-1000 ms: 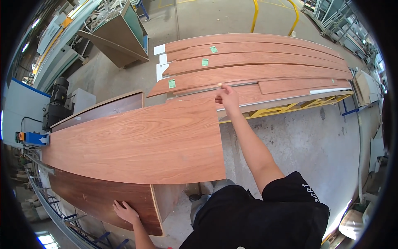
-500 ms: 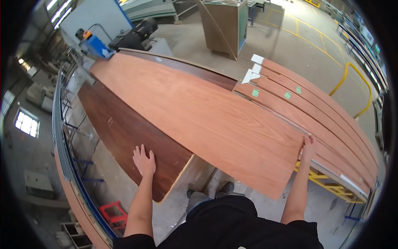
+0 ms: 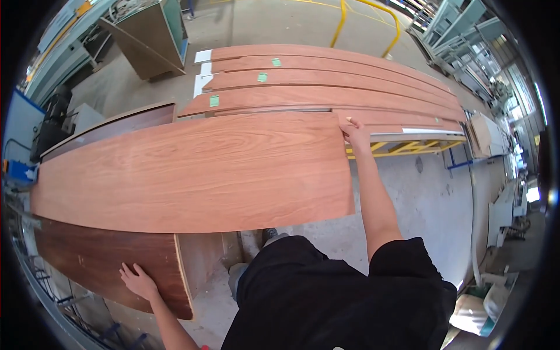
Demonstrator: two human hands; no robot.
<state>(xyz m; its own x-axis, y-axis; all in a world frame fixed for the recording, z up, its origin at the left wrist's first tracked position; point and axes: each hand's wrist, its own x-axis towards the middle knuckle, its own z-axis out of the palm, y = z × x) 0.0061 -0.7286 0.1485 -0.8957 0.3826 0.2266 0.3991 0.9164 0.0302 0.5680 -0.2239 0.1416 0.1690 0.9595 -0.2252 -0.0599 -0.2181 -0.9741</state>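
A long, thin reddish wood veneer sheet (image 3: 198,172) lies across a dark brown wooden panel (image 3: 111,248), its right end jutting past the panel. At the sheet's far right corner, my right hand (image 3: 357,134) is closed on the edge, thumb and fingers pinching it. My left hand (image 3: 139,283) rests flat on the bare near part of the dark panel, fingers spread, holding nothing. Just beyond the sheet, several long reddish wood strips (image 3: 326,79) lie side by side, some bearing small green stickers (image 3: 214,101).
A yellow metal frame (image 3: 408,147) stands under the strips, and a yellow rail (image 3: 398,29) rises behind them. A tall brown cabinet (image 3: 146,44) stands at the far left. Blue equipment (image 3: 20,170) sits by the sheet's left end. A hose (image 3: 473,233) runs along the floor at right.
My view has swung to the right, so the sheet now lies more level across it. My right hand stays at the sheet's corner, and my left hand stays on the dark panel.
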